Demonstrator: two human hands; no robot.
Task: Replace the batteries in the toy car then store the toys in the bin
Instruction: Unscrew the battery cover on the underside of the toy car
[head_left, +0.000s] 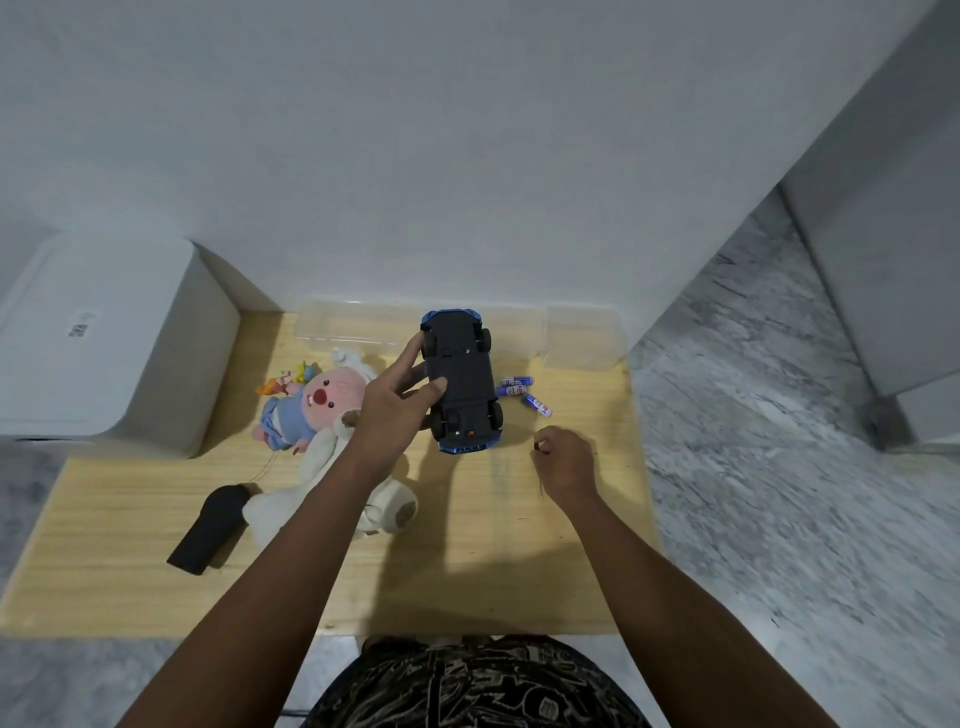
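The toy car (462, 379) is upside down above the counter (130, 519), its dark underside facing up, grasped along its left side by the left hand (387, 410). Just right of it lie small blue batteries (522, 392). The right hand (569, 460) pinches something small and dark. A clear bin (332, 325) stands behind, plush toys (317, 405) to the left.

Left hand (396, 402) outstretched, fingers and thumb curled in a grip, right hand (567, 460) lower, fingers pinched together.
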